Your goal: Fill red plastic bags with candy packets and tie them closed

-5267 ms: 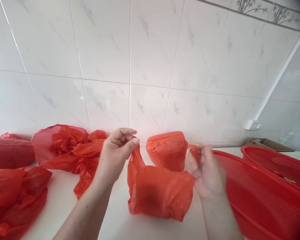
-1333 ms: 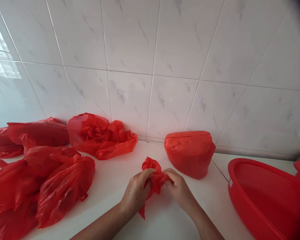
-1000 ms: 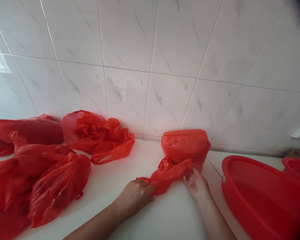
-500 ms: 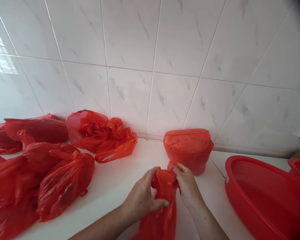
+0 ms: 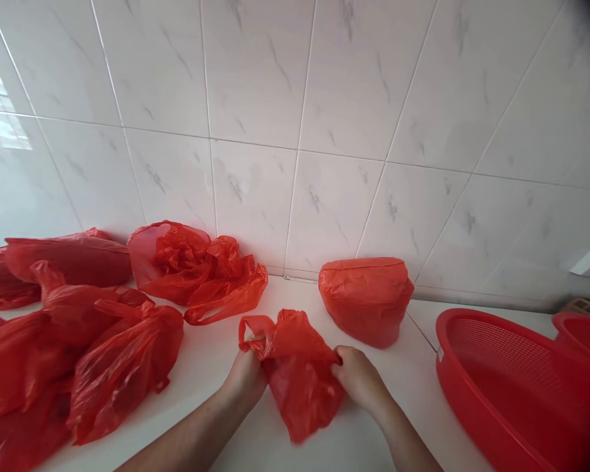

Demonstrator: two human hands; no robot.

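Between my hands, over the white counter, a thin red plastic bag [image 5: 305, 387] is spread out, with one handle loop showing at its upper left. My left hand [image 5: 250, 368] is closed on the bag's left side near that loop, its fingers partly covered by the plastic. On the right edge, my right hand [image 5: 356, 375] pinches the plastic. Just beyond the bag stands a filled red bag [image 5: 366, 301] with a flat folded top, close to the wall; neither hand touches it.
Several red bags with knotted tops [image 5: 122, 367] are heaped at the left. A crumpled red bag [image 5: 191, 269] lies against the tiled wall [image 5: 255, 196]. A large red plastic basket [image 5: 465, 380] stands at the right, with another red basket [image 5: 580, 334] behind it.
The bag has gone from a narrow, gathered strip to a spread shape, raised off the lower edge of the view. My hands have moved apart, the left one leftward to the bag's side.
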